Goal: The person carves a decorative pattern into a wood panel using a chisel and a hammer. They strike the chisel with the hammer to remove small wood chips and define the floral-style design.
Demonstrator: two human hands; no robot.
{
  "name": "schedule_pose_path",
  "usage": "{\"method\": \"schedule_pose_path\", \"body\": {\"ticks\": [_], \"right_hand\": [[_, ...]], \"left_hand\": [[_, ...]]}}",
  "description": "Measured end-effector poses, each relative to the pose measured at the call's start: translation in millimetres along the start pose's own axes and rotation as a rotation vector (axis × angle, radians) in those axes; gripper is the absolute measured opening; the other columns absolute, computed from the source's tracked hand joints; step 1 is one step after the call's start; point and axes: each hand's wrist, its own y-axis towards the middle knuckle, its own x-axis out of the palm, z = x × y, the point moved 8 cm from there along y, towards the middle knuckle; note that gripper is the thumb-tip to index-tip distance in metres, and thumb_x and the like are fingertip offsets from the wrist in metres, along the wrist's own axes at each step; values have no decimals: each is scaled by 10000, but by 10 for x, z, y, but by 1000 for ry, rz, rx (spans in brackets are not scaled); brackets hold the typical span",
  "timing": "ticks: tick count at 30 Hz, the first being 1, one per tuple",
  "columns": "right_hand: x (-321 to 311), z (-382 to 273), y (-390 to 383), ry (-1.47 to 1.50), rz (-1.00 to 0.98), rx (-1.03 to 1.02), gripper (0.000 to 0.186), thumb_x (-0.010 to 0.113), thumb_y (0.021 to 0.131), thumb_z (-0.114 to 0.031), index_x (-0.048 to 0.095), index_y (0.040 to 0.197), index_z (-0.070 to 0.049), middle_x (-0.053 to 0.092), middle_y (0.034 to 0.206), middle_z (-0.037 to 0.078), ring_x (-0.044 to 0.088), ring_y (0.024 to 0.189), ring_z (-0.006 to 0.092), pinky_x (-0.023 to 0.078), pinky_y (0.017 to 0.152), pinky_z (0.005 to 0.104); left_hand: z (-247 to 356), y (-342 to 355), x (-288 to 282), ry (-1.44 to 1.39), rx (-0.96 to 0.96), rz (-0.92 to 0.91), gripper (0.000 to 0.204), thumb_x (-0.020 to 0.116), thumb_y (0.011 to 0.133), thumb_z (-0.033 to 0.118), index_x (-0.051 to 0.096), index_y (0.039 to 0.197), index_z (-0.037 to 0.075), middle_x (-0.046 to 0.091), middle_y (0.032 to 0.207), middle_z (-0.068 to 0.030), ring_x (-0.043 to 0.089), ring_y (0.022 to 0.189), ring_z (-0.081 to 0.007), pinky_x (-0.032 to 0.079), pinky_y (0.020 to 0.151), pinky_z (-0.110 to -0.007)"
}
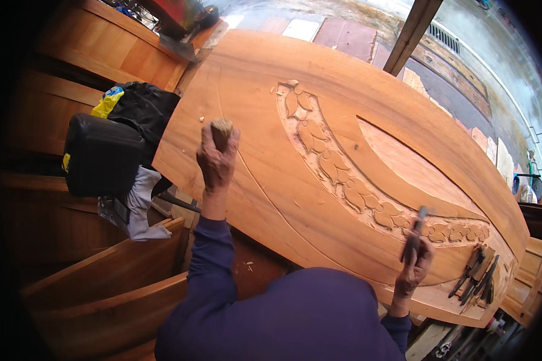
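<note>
My left hand (217,163) is closed around a short wooden mallet (221,131) with a pale, worn end, held over the left part of a large wooden panel (253,108). At the lower right my right hand (414,272) grips a dark carving chisel (412,243), slightly blurred, its grey end pointing away from me. Beside the chisel runs a curved band of carved leaves and flowers (334,165), with a roughened, lowered ground around them. A smooth leaf-shaped recess (409,159) lies above that band.
Several carving tools (476,274) lie bunched on the panel's right end. Left of the panel are a black plastic canister (102,156), a black bag (144,108) and a grey cloth (141,207). Wooden panels (108,295) stand at the lower left. A post (412,36) rises at the far edge.
</note>
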Motion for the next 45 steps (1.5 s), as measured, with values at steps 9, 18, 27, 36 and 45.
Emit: {"method": "schedule_pose_path", "body": {"ticks": [9,18,27,36,45], "right_hand": [[888,-404,355,233,-66,63,761,623,982,-62,233,1635,-44,525,1179,88,538,689,76,437,574,203],[819,245,38,-184,-147,-97,840,754,912,19,320,1626,-56,621,1357,103,608,937,124,523,833,264],[1015,-42,117,-398,-232,-256,835,797,889,-25,359,1600,-9,701,1261,199,723,1024,227,565,872,326],[950,143,143,-266,-192,-44,811,645,974,53,243,1666,-84,607,1267,28,497,808,70,473,757,232],[914,205,144,-253,-164,-35,810,656,979,32,236,1665,-70,559,924,-13,487,763,67,457,729,227]], "left_hand": [[537,798,732,-912,-52,-222,264,695,976,211,549,1156,85,594,837,-72,547,643,-143,453,572,-264],[802,1274,1633,-1469,-98,-603,355,764,963,231,593,1207,39,601,770,-35,581,593,-98,447,473,-234],[1092,1428,2381,-1376,-64,-711,216,730,1006,284,605,957,115,544,611,23,497,467,-58,405,424,-222],[1184,1430,2514,-1369,-90,-713,236,768,980,281,610,948,109,538,608,32,469,445,-49,377,399,-221],[1174,1454,2506,-1344,-89,-697,252,777,973,305,613,955,115,542,608,38,470,443,-47,382,401,-216]]}}
